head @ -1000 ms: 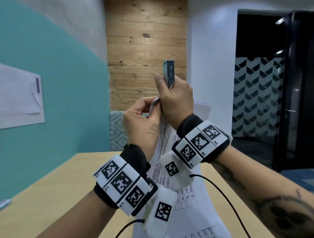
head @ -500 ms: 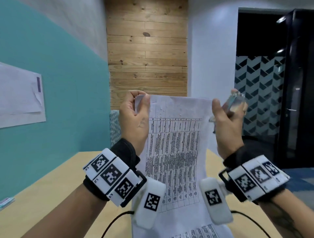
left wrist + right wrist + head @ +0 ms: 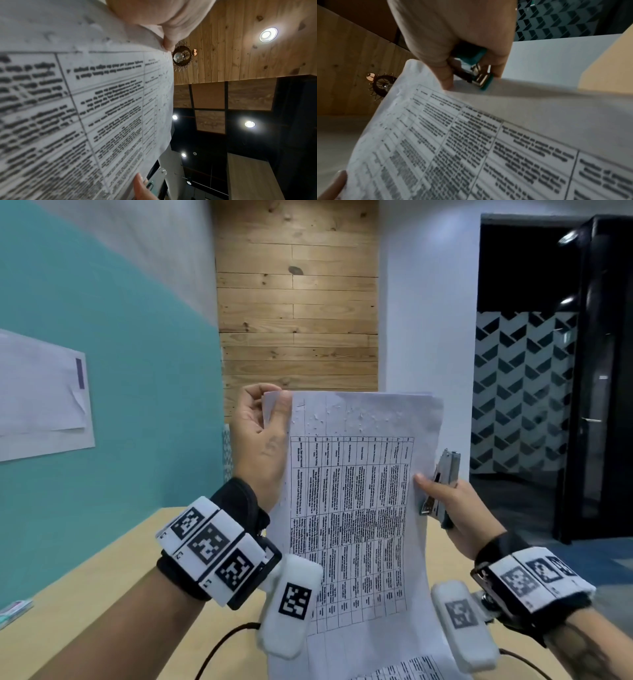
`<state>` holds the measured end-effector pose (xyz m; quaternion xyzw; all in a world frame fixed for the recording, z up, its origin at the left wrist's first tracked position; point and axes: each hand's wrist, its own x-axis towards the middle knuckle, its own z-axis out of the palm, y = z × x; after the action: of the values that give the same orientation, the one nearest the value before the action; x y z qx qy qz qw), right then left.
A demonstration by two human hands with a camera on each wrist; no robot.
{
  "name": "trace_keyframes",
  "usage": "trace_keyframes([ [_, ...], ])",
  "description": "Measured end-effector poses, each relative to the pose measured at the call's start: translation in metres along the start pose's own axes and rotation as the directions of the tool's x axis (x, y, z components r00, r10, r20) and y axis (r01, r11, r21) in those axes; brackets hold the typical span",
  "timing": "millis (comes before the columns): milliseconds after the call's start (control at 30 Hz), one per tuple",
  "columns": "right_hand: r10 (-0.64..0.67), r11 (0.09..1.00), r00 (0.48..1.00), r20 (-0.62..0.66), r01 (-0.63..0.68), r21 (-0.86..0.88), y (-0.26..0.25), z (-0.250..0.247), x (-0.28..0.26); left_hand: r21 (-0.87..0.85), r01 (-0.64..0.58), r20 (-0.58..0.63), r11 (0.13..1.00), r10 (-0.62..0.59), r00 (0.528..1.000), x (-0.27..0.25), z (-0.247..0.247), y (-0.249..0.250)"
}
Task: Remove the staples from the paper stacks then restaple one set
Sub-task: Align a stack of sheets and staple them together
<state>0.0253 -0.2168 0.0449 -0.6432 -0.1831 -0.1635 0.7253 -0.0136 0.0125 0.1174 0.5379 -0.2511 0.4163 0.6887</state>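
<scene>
The wooden table (image 3: 85,594) runs along the teal wall (image 3: 137,371), and everything here is placed from it. Above its far end a plank wall panel (image 3: 298,302) rises, and on the teal wall over the table's left side hangs a white sheet of paper (image 3: 41,398). At the table's left edge lies a small flat packet (image 3: 15,609), too blurred to name.

Held upright in the air over the table is the paper stack (image 3: 352,508), its printed table of text facing the person and its top margin pocked with small staple holes. The bottom of the stack runs out of the head view.

The left hand (image 3: 260,440) pinches the stack's upper left corner, thumb on the front and curled fingers behind, with one sheet corner sticking up between them.

The right hand (image 3: 452,508) is on the stack's right edge, about halfway down. Its fingers are curled round a small teal-and-metal stapler (image 3: 442,484), standing nearly upright just beside the paper's edge, while its thumb tip presses on the front of the stack. In the right wrist view the stapler's (image 3: 477,71) metal nose lies against the paper's edge.
</scene>
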Motion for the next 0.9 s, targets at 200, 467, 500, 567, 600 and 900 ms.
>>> trace_keyframes([
  [200,-0.024,1.000,0.990,-0.138,0.025,0.007,-0.006,0.002,0.002,0.100,0.271,0.128,0.958,-0.282,0.951,-0.049,-0.026,-0.021],
  [467,0.044,0.997,0.995,-0.090,-0.050,-0.062,-0.025,0.019,-0.002,0.207,0.257,0.097,0.944,-0.281,0.955,-0.053,-0.047,-0.044],
  [500,0.062,0.995,0.996,-0.066,-0.066,-0.069,-0.027,0.021,-0.003,0.216,0.258,0.088,0.942,-0.282,0.955,-0.048,-0.052,-0.041],
  [567,0.101,0.988,0.995,0.007,-0.099,-0.115,-0.029,0.023,-0.005,0.237,0.270,0.036,0.933,-0.286,0.958,-0.035,-0.069,-0.036],
  [600,0.145,0.978,0.988,0.052,-0.135,-0.157,-0.029,0.025,-0.007,0.258,0.294,0.004,0.920,-0.305,0.952,-0.028,-0.080,-0.034],
  [900,0.643,0.530,0.699,0.311,-0.113,-0.840,0.007,0.037,-0.032,0.492,0.782,-0.265,0.382,-0.790,0.553,-0.007,-0.237,-0.045],
])
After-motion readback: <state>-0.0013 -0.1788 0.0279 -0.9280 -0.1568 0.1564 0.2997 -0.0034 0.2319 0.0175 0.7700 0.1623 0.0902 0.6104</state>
